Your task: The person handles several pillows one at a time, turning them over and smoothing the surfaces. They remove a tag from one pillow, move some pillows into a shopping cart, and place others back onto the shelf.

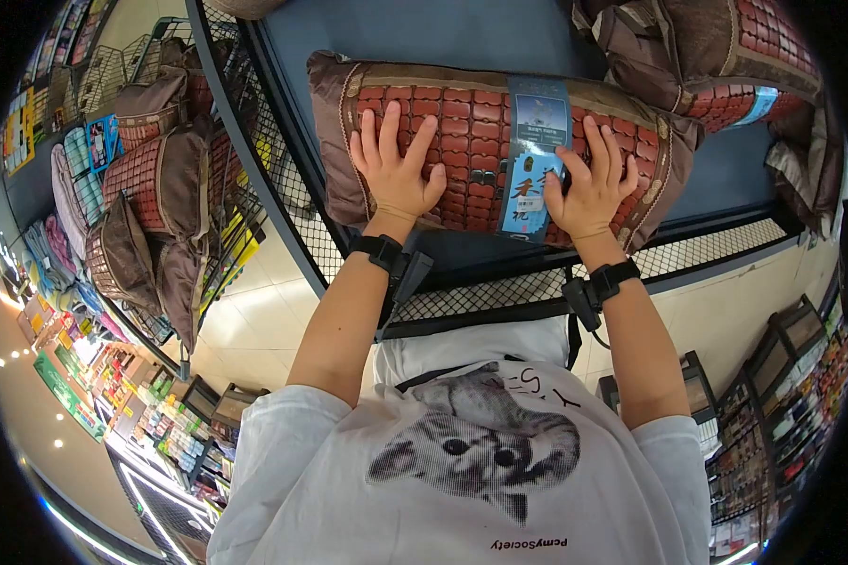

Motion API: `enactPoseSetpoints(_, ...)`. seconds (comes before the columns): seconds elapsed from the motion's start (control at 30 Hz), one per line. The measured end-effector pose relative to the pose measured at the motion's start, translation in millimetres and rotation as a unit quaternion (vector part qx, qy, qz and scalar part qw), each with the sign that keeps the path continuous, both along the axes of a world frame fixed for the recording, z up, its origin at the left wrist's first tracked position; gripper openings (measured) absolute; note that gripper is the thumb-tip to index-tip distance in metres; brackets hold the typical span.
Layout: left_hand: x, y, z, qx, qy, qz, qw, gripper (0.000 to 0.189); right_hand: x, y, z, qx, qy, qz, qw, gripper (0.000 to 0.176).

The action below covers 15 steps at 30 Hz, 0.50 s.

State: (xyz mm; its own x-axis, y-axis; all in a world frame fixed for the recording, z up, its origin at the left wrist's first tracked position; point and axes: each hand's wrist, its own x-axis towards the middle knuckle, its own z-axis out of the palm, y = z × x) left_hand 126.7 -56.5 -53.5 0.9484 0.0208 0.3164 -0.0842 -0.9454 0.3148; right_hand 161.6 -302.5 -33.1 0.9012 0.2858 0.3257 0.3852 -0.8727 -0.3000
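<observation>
A long brown pillow [466,141] with a top of red-brown tiles lies across a dark blue-grey shelf [424,33]. Around its middle, right of centre, runs a blue printed paper band [537,122]. My left hand [396,169] rests flat on the tiles of the left part, fingers spread. On the right part, my right hand [592,184] lies with its fingers apart, the thumb and index finger at the band's right edge. Both palms are near the pillow's front edge.
More tiled brown pillows [707,56] lie at the back right of the shelf. A black mesh rim [716,252] edges the shelf. At the left, a wire cart [231,188] stands beside further pillows [155,179]. Stocked store shelves [174,424] are at the lower left.
</observation>
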Motion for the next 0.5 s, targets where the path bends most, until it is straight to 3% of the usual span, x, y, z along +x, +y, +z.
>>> enactPoseSetpoints(0.5,0.0,-0.1,0.9,0.008,0.000,-0.005,1.000,0.048,0.0,-0.2,0.9,-0.009,0.005,0.002,1.000,0.025)
